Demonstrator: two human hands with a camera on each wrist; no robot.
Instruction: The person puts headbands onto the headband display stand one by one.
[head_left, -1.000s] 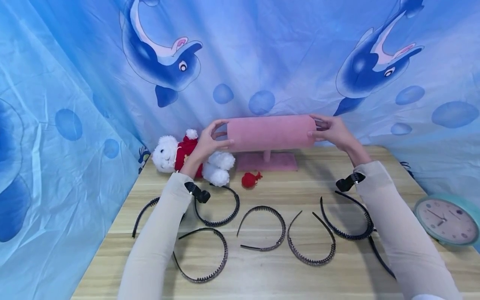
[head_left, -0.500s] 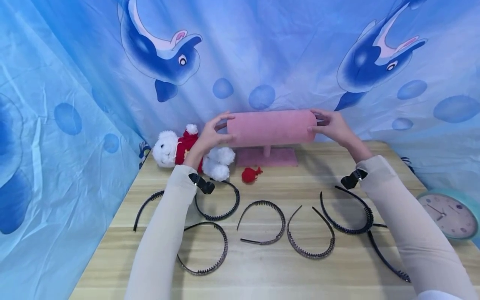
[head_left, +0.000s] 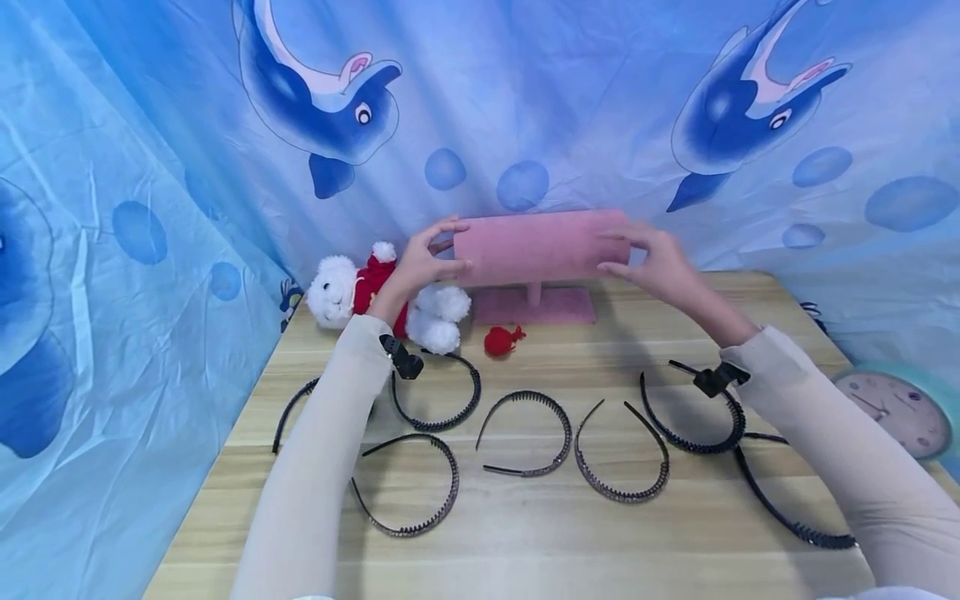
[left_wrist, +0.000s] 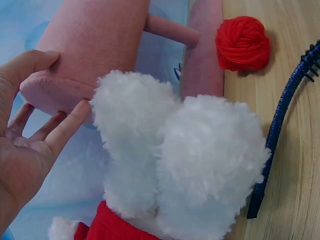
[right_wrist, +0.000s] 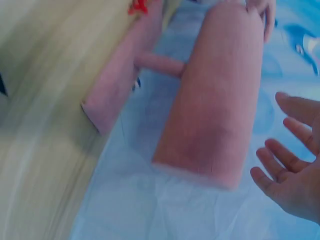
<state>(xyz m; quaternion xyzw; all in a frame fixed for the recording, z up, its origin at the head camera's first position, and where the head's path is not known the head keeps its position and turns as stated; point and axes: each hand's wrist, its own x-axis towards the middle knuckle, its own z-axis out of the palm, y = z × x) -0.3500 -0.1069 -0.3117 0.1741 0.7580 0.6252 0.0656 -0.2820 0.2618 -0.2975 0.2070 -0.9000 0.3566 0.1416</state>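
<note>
At the back of the table stands a pink headband display stand (head_left: 536,246), a padded roll on a short post with a flat base. My left hand (head_left: 423,254) holds the roll's left end; the left wrist view shows the thumb on one side and fingertips at the opposite edge. My right hand (right_wrist: 300,175) is beside the roll's right end with fingers spread, a gap showing between them in the right wrist view. A white teddy bear (head_left: 442,321) in a red top lies below my left hand. In front of the base sits a small red yarn ball (head_left: 498,342).
Several dark toothed headbands lie across the wooden table, among them a middle one (head_left: 567,433) and a thicker black one (head_left: 705,450) near my right sleeve. A teal-rimmed clock (head_left: 888,408) stands at the right edge. A blue dolphin curtain (head_left: 600,108) hangs close behind.
My right hand has let go of the roll's right end and its fingers have spread. My left hand keeps its place at the left end. The head view has tilted slightly down.
</note>
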